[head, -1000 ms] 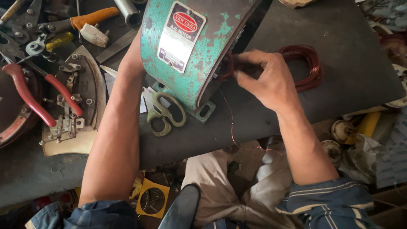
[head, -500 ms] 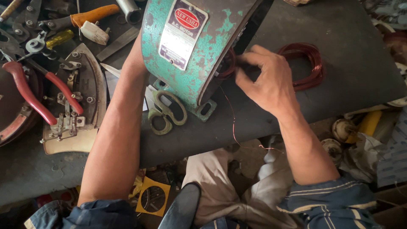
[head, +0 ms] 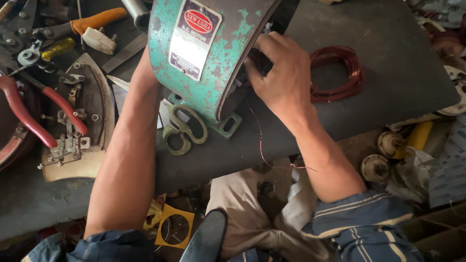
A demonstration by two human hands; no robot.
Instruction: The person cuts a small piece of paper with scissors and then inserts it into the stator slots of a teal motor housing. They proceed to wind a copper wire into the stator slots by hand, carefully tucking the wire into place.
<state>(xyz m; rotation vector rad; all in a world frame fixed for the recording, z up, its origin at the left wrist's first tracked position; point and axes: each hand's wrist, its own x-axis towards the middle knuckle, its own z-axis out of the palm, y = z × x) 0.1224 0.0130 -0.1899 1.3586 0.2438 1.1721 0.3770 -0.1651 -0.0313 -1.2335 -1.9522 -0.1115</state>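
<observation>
The green motor housing lies tilted on the dark surface, its open end facing the right hand, whose grip curls into that opening, pinching something I cannot make out, while the left hand stays hidden behind the casing.

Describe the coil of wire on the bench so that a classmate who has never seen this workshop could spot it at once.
Start at the big green motor housing standing on the dark bench. The right hand reaches into its open end; just past that hand, flat on the bench, lies the coil of wire. It is a loose reddish-copper ring of many thin turns, unlike the red-handled pliers far over on the left.
</observation>
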